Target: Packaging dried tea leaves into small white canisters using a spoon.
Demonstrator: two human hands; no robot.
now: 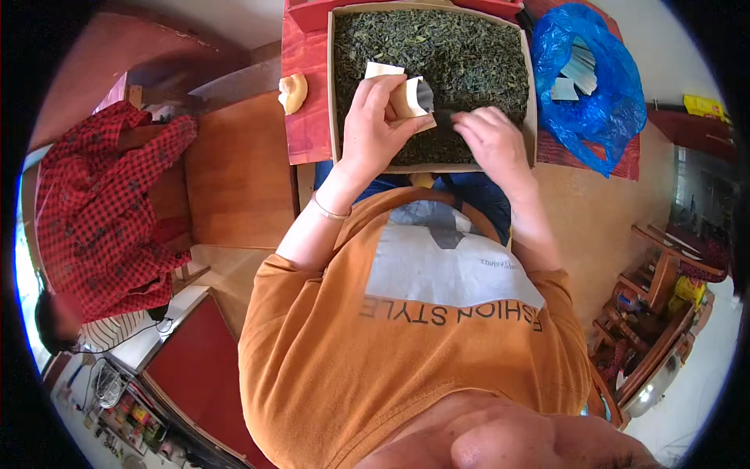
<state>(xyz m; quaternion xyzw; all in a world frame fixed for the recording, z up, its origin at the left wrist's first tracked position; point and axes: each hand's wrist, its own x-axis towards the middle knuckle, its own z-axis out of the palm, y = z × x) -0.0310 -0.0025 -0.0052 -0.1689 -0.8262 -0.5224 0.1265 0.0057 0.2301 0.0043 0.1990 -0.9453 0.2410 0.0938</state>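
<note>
My left hand (375, 117) holds a small cream packet (410, 97) above the leaves. The packet's mouth gapes to the right and shows a silvery foil lining. Another pale flat packet (384, 69) shows just beyond my left fingers; whether I hold it or it lies on the leaves is unclear. My right hand (495, 140) is slightly blurred, its fingers bent together over the near part of the leaves. A dark blurred shape (446, 114) lies by those fingertips, and I cannot make out if they grip it. Dried dark green leaves, like tea, fill a shallow cardboard box (532, 105).
The box sits on a red wooden table (307, 138). A bitten piece of bread (293, 92) lies left of it. To the right, a blue plastic bag (621, 105) holds several flat packets (577, 70). A person in a red checked garment (111, 217) is at the far left.
</note>
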